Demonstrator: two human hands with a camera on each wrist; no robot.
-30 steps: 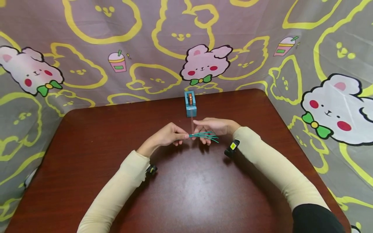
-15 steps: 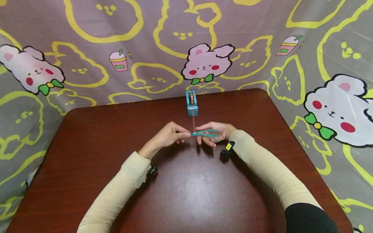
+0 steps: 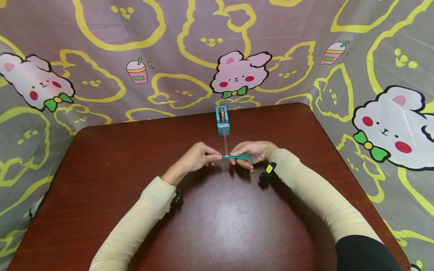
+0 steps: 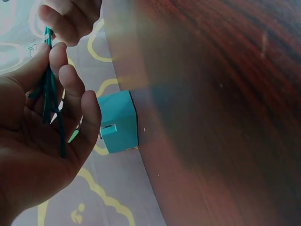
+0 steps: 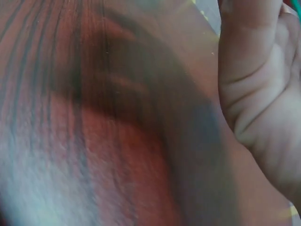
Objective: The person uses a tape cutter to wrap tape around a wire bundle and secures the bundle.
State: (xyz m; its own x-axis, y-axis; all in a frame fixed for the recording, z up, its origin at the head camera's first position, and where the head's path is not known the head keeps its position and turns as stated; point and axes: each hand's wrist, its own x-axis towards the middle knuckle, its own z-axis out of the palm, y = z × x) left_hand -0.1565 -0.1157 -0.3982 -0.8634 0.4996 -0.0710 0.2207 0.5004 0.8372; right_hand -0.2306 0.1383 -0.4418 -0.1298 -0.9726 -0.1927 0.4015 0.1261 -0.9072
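Creased cloth (image 3: 288,22) hangs behind table and along both sides, pinkish-grey across top centre, greyer towards left and right edges. Yellow animal outlines (image 3: 162,27) all over; white rabbits (image 3: 239,74) with green bows at far left, upper centre, far right; pink cups (image 3: 137,73) upper left, upper right. Dark reddish-brown table (image 3: 190,233), far corners rounded, spreads across lower frame. Pale glare (image 3: 228,203) catches my eye lower centre.

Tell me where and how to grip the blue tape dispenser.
Probably by the long sides of the blue tape dispenser, coming from above: its body is narrow, and the tape strip stretches from its near end to the green strands, so avoid that end.
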